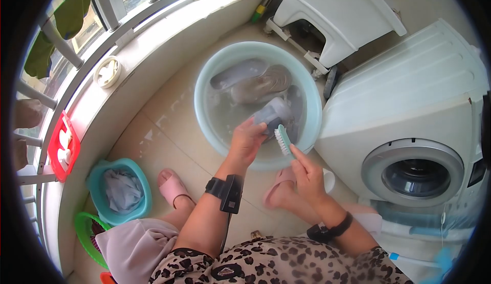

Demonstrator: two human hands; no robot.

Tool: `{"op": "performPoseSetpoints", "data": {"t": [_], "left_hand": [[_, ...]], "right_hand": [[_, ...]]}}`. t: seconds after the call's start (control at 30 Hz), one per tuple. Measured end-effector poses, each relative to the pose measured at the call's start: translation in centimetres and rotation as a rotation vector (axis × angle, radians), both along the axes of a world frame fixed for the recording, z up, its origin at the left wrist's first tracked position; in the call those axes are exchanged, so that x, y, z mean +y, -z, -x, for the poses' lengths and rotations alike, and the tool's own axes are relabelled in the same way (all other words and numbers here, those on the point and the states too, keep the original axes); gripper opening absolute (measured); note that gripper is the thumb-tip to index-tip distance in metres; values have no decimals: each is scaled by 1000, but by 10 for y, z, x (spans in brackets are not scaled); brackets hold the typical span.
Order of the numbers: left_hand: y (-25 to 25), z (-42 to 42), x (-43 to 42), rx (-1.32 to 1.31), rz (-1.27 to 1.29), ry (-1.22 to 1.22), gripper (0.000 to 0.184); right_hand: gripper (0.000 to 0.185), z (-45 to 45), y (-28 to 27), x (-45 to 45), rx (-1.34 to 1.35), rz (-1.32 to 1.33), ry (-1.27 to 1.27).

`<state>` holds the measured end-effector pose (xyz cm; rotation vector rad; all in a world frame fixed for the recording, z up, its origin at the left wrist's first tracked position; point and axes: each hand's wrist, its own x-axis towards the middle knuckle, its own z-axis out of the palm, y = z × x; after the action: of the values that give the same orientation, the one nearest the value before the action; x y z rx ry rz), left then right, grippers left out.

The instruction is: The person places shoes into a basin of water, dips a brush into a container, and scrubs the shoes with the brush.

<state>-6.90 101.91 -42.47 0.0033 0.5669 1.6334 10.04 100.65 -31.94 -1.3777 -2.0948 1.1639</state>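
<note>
A wide pale blue basin (pixel 200 107) of cloudy water stands on the floor, with several slippers soaking in it, among them a brown-grey slipper (pixel 261 83) and a grey one (pixel 239 74). My left hand (pixel 248 141) is closed round the near end of a grey-blue slipper (pixel 270 112), held over the basin's near side. In my right hand (pixel 308 174) is a light green scrubbing brush (pixel 283 140), its white bristles facing left towards that slipper. Whether bristles and slipper touch, I cannot tell.
At right stands a white front-loading washing machine (pixel 399 110); a white sink unit (pixel 337 18) is behind the basin. A teal tub (pixel 95 182) of cloth and a green basket (pixel 84 248) sit at left. A red tray (pixel 71 158) hangs by the railing. A white cup (pixel 329 180) stands near my right hand.
</note>
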Motion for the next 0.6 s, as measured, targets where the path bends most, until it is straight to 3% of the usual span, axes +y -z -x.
{"op": "performPoseSetpoints", "data": {"t": [0.07,0.2,0.4,0.5,0.6], "left_hand": [[12,-6,4,90,120,-47,34],[12,-11,4,97,110,-44,30],[-3,-13,-2,-115,42,-48,28],[1,-24,2,-148,87,-127,26],[17,-25,2,-140,108,-151,26]], "right_hand": [[35,1,8,-1,81,-35,-22],[35,17,25,8,133,82,-31],[40,16,56,26,-330,-524,-283],[43,24,53,32,-605,-555,-302],[44,37,67,38,-497,-566,-297]]}}
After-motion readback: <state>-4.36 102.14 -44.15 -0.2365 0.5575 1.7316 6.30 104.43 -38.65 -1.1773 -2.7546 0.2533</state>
